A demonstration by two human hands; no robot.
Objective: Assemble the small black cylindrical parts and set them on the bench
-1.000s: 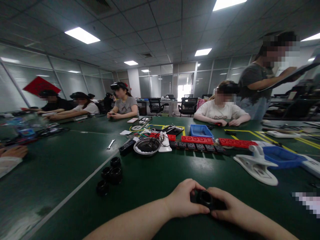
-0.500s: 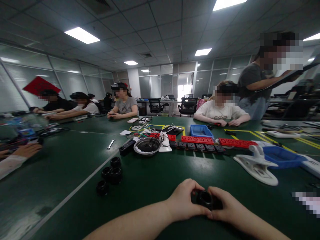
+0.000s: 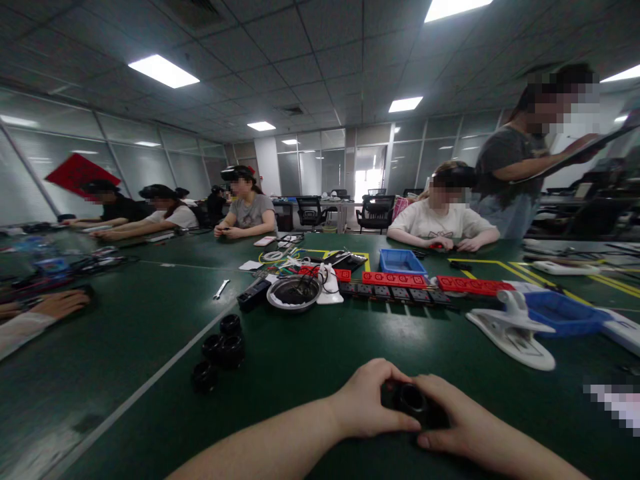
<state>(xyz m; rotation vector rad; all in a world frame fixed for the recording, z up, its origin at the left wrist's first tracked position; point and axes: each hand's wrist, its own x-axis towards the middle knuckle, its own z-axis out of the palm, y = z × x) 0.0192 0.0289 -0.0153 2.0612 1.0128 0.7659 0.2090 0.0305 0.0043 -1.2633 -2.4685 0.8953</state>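
Observation:
Near the front of the green table, a black ring-shaped part (image 3: 412,398) with a round hole facing up sits between my two hands. My left hand (image 3: 367,403) curls round its left side, thumb in front and fingers behind. From the right, my right hand (image 3: 453,410) closes round it, index finger at the back rim and thumb low in front. Dark material, unclear in shape, shows beside the ring under my right palm. To the left stands a small cluster of similar black round parts (image 3: 231,350), several in number.
Ahead lie a metal dish (image 3: 295,308) with cables, red socket strips (image 3: 395,279), a blue bin (image 3: 401,261) and an open-end wrench (image 3: 220,289). A white clamp (image 3: 520,343) stands at right. A co-worker's hand (image 3: 63,303) rests at far left; other people sit around the table.
My right thumb has drawn apart from my left thumb, and my right fingers have shifted left over the ring's back edge. The co-worker's hand at far left has shifted slightly.

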